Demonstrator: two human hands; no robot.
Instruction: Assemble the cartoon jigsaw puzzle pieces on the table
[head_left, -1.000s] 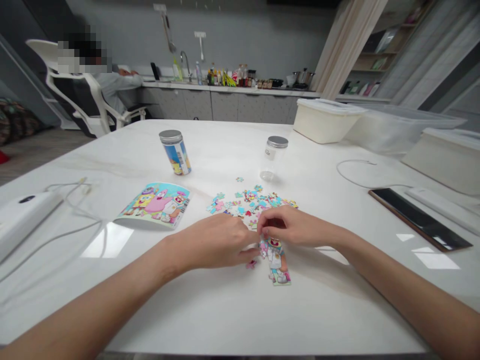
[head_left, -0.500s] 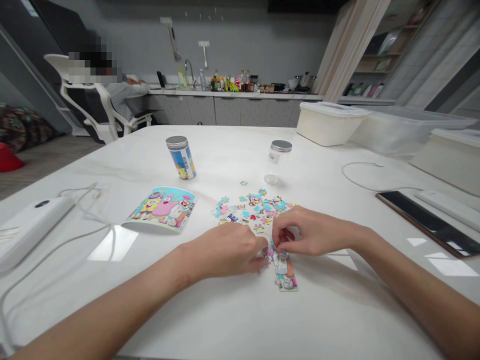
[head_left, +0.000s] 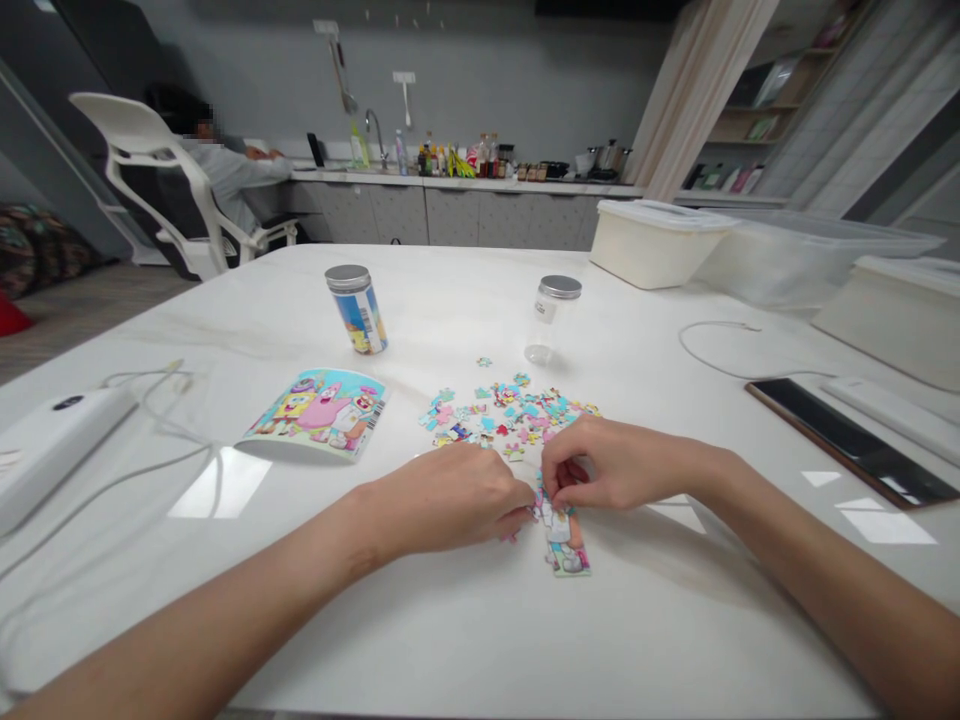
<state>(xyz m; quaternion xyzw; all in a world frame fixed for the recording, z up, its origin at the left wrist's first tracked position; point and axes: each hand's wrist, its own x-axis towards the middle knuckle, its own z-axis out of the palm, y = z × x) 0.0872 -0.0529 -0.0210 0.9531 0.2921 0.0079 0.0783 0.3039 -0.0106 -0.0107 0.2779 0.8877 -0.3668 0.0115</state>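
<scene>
My left hand [head_left: 450, 498] rests on the white table [head_left: 420, 625] with curled fingers against the upper left end of a partly joined jigsaw strip [head_left: 564, 540]. My right hand [head_left: 611, 463] pinches the top end of that strip between thumb and fingers. The fingers hide whatever lies there. Just beyond both hands lies a scatter of small, colourful loose jigsaw pieces [head_left: 499, 415]. A cartoon picture card [head_left: 313, 413] lies to the left of my left hand.
A labelled jar with a metal lid [head_left: 357, 309] and a transparent jar [head_left: 550, 320] stand beyond the pieces. A white power bank [head_left: 56, 445], cables, a dark tablet [head_left: 847, 440] and storage boxes [head_left: 652, 245] sit on the table. A seated person [head_left: 217, 170] is at the back left.
My hands have drawn closer together over the top of the strip. The camera view has shifted slightly and levelled. The loose pieces and jars stay in place on the table.
</scene>
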